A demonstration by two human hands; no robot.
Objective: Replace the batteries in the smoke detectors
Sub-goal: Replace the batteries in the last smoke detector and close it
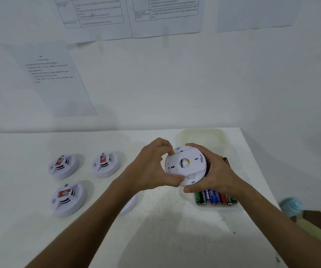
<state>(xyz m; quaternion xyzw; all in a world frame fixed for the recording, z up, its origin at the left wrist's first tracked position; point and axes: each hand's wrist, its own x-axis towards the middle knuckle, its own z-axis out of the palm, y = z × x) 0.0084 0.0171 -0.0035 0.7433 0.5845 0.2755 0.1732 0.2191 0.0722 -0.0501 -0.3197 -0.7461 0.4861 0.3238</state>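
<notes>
Fingers [177,179] gripping round white plastic detector [185,165]

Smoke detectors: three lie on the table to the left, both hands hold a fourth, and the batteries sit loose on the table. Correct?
Not quite. The head view shows the batteries inside a clear tray, not loose. Three smoke detectors do lie at the left; the left hand and right hand hold a fourth.

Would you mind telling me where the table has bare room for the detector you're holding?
Bare patches: near edge of the white table, between the forearms, and the far-left strip behind the three white round smoke detectors. Crowded: the clear tray of coloured batteries on the right.
</notes>
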